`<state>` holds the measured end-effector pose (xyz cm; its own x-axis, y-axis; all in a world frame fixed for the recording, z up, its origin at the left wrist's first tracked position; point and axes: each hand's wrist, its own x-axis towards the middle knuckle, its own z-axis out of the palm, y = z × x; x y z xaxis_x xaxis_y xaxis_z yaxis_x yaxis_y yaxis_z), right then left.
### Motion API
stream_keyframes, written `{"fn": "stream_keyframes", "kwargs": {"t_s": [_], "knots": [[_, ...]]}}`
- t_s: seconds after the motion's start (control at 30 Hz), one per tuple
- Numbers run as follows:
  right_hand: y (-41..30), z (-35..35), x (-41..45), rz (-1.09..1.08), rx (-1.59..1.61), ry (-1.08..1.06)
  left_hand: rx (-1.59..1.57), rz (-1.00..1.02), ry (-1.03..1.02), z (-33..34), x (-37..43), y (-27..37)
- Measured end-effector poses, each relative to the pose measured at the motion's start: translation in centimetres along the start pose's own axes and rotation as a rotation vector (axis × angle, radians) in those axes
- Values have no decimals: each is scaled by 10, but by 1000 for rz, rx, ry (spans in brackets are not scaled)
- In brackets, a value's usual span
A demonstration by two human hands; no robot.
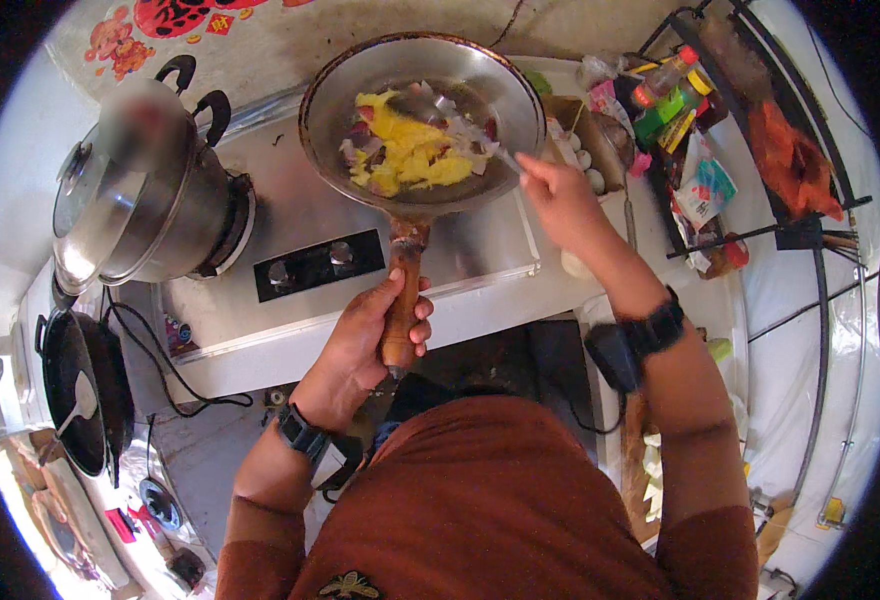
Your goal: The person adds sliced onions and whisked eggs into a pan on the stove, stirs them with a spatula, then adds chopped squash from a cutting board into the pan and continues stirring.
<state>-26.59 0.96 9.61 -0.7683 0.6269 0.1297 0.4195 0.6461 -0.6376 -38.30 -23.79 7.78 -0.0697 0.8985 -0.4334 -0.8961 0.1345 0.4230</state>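
My left hand [391,326] is wrapped around the wooden handle [404,300] of a metal wok [320,142], which is over the right side of a stainless steel gas stove [282,172]. In the wok lie yellow cooked egg [417,154] and chopped purple onion pieces [361,142]. My right hand [563,199] grips the shaft of a metal spatula [470,131]. The spatula's blade reaches in among the egg and is blurred. Whether a flame burns beneath the wok is hidden.
At left a large steel pot [162,202] with a glass lid stands on the other burner. A black pan [83,390] with a spatula in it sits below. To the right are a box of eggs [586,146] and a black rack [740,236] with bottles and packets.
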Motion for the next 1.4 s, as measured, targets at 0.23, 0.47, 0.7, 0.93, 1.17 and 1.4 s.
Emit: {"fn": "stream_keyframes", "kwargs": {"t_s": [0.23, 0.47, 0.7, 0.93, 1.17, 1.4], "knots": [[-8, 12, 1, 138, 146, -124, 60, -1, 84, 5, -2, 0], [-27, -33, -55, 51, 16, -252, 27, 8, 58, 3, -2, 0], [10, 0, -1, 102, -171, 253, 74, 24, 101, 7, -4, -1], [-19, 2, -39, 86, 77, -123, 133, 65, 106, 10, -10, 2], [-5, -9, -39, 23, -259, 55, 225, 81, 146, 11, -14, 5], [1, 11, -19, 45, -86, 79, 287, 80, 161, 12, -16, 11]]}}
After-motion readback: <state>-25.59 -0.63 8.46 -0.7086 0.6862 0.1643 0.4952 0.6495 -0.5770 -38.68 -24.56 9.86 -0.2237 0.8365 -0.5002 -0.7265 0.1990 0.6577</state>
